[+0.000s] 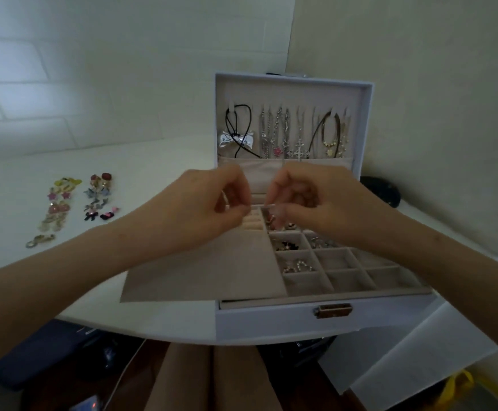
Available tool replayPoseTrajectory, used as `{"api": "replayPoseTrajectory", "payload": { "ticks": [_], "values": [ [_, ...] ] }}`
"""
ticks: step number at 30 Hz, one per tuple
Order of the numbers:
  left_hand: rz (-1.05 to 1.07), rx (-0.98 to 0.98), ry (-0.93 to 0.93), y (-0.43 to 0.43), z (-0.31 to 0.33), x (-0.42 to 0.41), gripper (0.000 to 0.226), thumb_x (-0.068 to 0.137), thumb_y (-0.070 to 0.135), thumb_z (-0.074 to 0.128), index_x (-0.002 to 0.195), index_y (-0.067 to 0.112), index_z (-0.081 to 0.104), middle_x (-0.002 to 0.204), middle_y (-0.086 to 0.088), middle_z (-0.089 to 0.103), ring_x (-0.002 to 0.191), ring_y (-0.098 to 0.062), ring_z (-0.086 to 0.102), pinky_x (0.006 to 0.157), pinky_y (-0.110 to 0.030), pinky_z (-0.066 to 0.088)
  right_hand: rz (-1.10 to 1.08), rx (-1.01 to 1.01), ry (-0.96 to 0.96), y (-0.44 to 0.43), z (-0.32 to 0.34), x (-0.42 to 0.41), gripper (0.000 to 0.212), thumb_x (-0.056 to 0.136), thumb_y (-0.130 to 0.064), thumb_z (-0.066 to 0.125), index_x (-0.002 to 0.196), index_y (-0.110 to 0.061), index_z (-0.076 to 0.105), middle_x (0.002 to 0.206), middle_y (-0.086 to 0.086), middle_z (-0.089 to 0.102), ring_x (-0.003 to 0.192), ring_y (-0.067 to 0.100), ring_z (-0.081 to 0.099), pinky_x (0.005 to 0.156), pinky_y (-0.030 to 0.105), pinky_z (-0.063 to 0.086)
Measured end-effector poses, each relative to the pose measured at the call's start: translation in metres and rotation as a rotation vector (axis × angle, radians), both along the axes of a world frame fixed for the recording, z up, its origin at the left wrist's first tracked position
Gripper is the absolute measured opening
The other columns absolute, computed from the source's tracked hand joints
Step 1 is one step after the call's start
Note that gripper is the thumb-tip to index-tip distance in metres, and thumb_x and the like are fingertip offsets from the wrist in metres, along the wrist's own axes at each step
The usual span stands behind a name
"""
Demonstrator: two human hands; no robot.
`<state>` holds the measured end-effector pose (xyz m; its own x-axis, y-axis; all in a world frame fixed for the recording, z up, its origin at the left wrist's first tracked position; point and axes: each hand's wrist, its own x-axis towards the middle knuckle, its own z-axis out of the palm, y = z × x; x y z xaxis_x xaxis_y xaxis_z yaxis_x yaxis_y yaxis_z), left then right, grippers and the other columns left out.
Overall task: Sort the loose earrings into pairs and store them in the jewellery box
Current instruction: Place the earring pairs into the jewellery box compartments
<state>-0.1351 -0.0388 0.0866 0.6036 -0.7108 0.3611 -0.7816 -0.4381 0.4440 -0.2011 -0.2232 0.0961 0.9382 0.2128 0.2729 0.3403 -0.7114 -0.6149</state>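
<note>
A white jewellery box (286, 321) stands open on the white table, its lid upright with necklaces (283, 134) hanging inside. Its beige tray has small compartments (342, 274); a few hold earrings. My left hand (209, 200) and my right hand (310, 197) meet above the tray's back, fingertips pinched together on a small thin item, probably an earring (258, 205), too small to make out. Loose earrings (76, 203) lie in two columns on the table at the left.
A beige flat insert (200, 274) juts out from the box's left side over the table. A dark object (381, 189) lies behind the box at the right. The table's front edge (141, 333) curves close to my legs.
</note>
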Motion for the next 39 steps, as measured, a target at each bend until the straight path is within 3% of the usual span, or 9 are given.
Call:
{"api": "replayPoseTrajectory", "payload": {
  "ticks": [4,7,11,14,23,27,30,35,39],
  "values": [
    [0.184,0.004,-0.03,0.037,0.009,0.026,0.007,0.085,0.022,0.061,0.081,0.021,0.055,0.068,0.014,0.059,0.066,0.004,0.055,0.056,-0.004,0.038,0.06,-0.032,0.002,0.033,0.009,0.033,0.009,0.086,-0.01,0.062,0.088,-0.019,0.061,0.075,-0.004,0.067,0.064,0.002,0.063,0.062,0.015,0.052],
    [0.356,-0.005,-0.05,0.071,0.007,0.061,0.007,0.086,0.02,0.061,0.083,0.016,0.057,0.069,0.012,0.061,0.062,-0.003,0.055,0.055,-0.006,0.038,0.093,-0.04,0.023,0.066,0.013,0.071,0.01,0.086,-0.007,0.061,0.087,-0.016,0.063,0.075,0.0,0.068,0.063,0.005,0.065,0.061,0.019,0.055],
    [0.598,0.001,-0.012,0.116,-0.01,0.12,0.005,0.087,0.017,0.061,0.086,0.013,0.058,0.076,0.001,0.064,0.064,-0.009,0.054,0.056,-0.021,0.038,0.125,-0.045,0.06,0.114,0.009,0.132,0.011,0.084,0.0,0.058,0.087,-0.009,0.064,0.072,0.003,0.063,0.065,0.014,0.065,0.06,0.026,0.058],
    [0.703,0.045,0.033,0.142,-0.024,0.159,0.006,0.086,0.018,0.062,0.086,0.012,0.059,0.083,-0.005,0.066,0.08,-0.023,0.061,0.074,-0.035,0.049,0.122,-0.112,0.098,0.146,-0.001,0.177,0.014,0.086,-0.001,0.056,0.095,-0.005,0.066,0.08,0.003,0.061,0.073,0.017,0.065,0.064,0.025,0.057],
    [0.727,0.223,0.044,0.158,-0.06,0.23,0.015,0.085,0.02,0.065,0.099,0.016,0.066,0.104,-0.001,0.068,0.099,-0.02,0.059,0.085,-0.034,0.047,0.011,-0.356,0.169,0.197,-0.057,0.292,0.027,0.091,-0.011,0.054,0.113,0.001,0.064,0.117,0.015,0.064,0.107,0.026,0.06,0.095,0.036,0.047],
    [0.734,0.34,0.111,0.161,-0.066,0.249,0.014,0.083,0.029,0.067,0.094,0.021,0.066,0.101,0.0,0.067,0.094,-0.019,0.059,0.083,-0.033,0.049,-0.015,-0.356,0.204,0.207,-0.075,0.32,0.031,0.086,-0.023,0.065,0.11,-0.003,0.065,0.111,0.011,0.066,0.102,0.024,0.061,0.09,0.035,0.05],
    [0.723,0.339,0.159,0.161,-0.071,0.256,0.009,0.082,0.027,0.068,0.086,0.021,0.062,0.097,0.0,0.066,0.082,-0.017,0.058,0.075,-0.031,0.049,-0.026,-0.314,0.203,0.21,-0.079,0.328,0.024,0.082,-0.018,0.067,0.102,-0.003,0.069,0.103,0.011,0.068,0.095,0.023,0.064,0.083,0.032,0.053],
    [0.724,0.25,0.17,0.158,-0.075,0.257,0.015,0.082,0.023,0.068,0.092,0.016,0.06,0.091,0.001,0.058,0.088,-0.017,0.052,0.071,-0.029,0.042,-0.048,-0.298,0.159,0.213,-0.084,0.327,0.016,0.081,-0.005,0.064,0.095,-0.007,0.07,0.101,0.011,0.068,0.093,0.025,0.063,0.079,0.031,0.053],
    [0.707,0.21,0.146,0.155,-0.077,0.255,0.013,0.082,0.018,0.067,0.089,0.017,0.056,0.098,-0.003,0.065,0.088,-0.019,0.054,0.072,-0.031,0.043,-0.054,-0.321,0.107,0.213,-0.084,0.325,0.018,0.081,-0.001,0.058,0.094,-0.006,0.068,0.103,0.011,0.067,0.095,0.026,0.062,0.078,0.03,0.052]
  ]
}}
